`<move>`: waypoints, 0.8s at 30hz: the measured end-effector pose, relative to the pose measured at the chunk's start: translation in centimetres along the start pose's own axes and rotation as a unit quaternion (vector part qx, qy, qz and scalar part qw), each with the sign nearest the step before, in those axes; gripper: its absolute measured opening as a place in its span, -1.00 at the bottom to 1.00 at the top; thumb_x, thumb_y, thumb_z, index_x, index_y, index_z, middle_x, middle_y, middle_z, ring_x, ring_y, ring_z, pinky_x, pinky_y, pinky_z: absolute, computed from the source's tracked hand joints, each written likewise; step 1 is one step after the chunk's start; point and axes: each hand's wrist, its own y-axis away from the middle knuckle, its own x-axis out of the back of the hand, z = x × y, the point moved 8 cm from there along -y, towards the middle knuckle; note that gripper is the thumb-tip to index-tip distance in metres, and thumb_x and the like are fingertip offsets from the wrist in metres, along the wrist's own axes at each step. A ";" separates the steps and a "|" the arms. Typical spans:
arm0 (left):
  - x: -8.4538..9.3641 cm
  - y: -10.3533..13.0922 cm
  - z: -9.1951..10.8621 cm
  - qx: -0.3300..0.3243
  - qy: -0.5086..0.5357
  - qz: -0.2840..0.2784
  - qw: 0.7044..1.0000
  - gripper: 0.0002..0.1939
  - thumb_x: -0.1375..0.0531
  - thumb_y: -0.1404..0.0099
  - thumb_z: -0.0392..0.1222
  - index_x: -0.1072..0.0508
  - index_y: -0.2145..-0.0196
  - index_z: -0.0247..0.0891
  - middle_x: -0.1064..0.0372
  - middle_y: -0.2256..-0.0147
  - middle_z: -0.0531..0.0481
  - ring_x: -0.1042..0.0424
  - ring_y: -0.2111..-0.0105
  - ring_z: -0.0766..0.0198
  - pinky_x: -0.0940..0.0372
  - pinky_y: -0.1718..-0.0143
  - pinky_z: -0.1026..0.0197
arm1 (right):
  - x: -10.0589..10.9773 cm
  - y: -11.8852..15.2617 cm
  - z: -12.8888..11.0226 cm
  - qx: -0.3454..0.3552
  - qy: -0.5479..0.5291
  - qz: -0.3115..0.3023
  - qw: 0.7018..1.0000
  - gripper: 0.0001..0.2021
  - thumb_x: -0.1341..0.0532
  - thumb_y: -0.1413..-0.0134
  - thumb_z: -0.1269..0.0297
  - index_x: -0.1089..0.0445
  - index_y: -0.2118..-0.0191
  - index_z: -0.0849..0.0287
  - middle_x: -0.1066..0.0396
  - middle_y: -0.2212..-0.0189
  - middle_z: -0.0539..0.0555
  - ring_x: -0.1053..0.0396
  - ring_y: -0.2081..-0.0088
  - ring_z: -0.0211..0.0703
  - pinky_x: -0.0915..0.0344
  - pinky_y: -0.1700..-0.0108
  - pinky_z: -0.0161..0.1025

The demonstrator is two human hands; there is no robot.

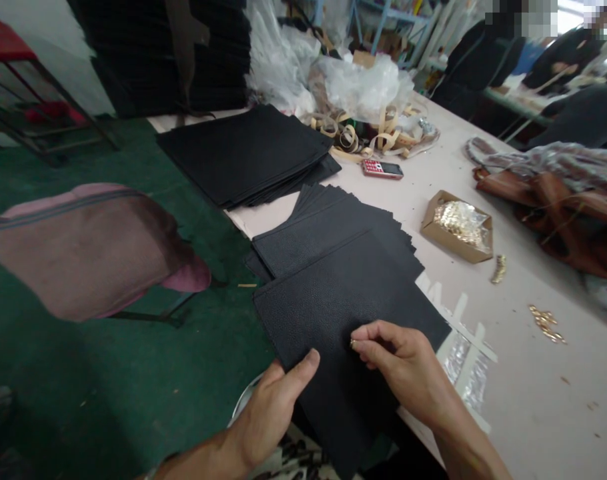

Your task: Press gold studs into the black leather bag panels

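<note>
A black leather-like panel (328,300) lies at the table's near edge and reaches out over it. My left hand (283,393) grips the panel's lower left edge, thumb on top and the other fingers hidden underneath. Over the middle of the panel, my right hand (398,360) pinches a small gold metal piece (353,343) between thumb and fingertips. More black panels (303,233) are fanned out beneath and behind this one. Gold pieces fill a cardboard box (453,250) on the right, and several loose gold pieces (546,323) lie on the table.
Behind is a large black stack (248,153), near a red phone (382,169), tape strips and plastic bags (353,83). Brown straps (558,207) lie at right. A cloth-covered chair (88,253) stands left on the green floor. People sit at the back right.
</note>
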 end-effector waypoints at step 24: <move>-0.2 0.3 -0.1 -0.052 -0.237 -0.039 0.969 -0.47 -0.06 -0.38 0.07 -0.31 -0.19 -0.28 -0.24 -0.22 -0.06 -0.10 -0.28 0.12 0.21 -0.36 0.05 | -0.8 -1.9 -1.1 -0.051 0.092 -0.027 0.994 -0.84 -0.33 0.07 0.21 -0.38 0.37 0.12 -0.37 0.54 -0.08 -0.33 0.55 -0.28 -0.17 0.52 -0.36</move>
